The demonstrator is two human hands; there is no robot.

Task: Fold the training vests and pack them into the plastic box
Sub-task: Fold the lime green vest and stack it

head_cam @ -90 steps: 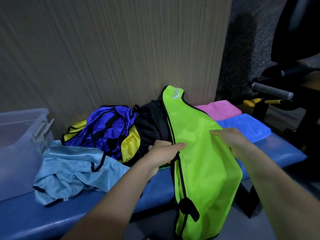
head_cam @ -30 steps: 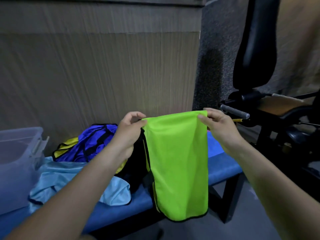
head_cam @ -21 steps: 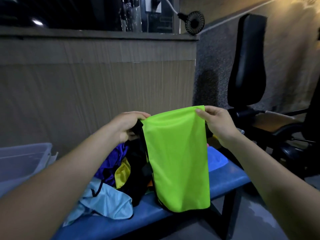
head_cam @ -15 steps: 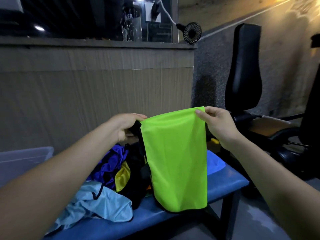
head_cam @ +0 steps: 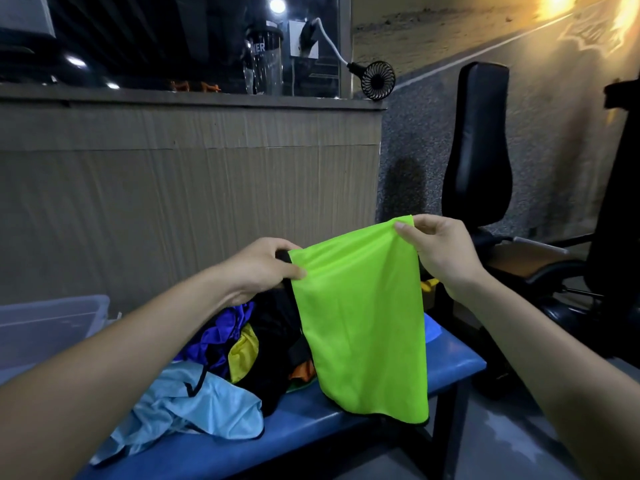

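Lime-green vest [head_cam: 360, 327], doubled over, hangs above the blue table [head_cam: 450, 368], pinched at its top corners by left hand [head_cam: 263, 265] and right hand [head_cam: 440, 251]; folding underway, the next fold needing aligned edges before the plastic box [head_cam: 52, 327].

A wood-grain panelled wall [head_cam: 194, 202] rises beyond the grip, capped by a ledge [head_cam: 194, 98] carrying a small black fan [head_cam: 378, 80] and a clear tumbler [head_cam: 266, 64]. Right of the grip stands a black padded backrest [head_cam: 479, 147] against grey speckled wall [head_cam: 412, 140]. Below runs a blue bench [head_cam: 453, 365].
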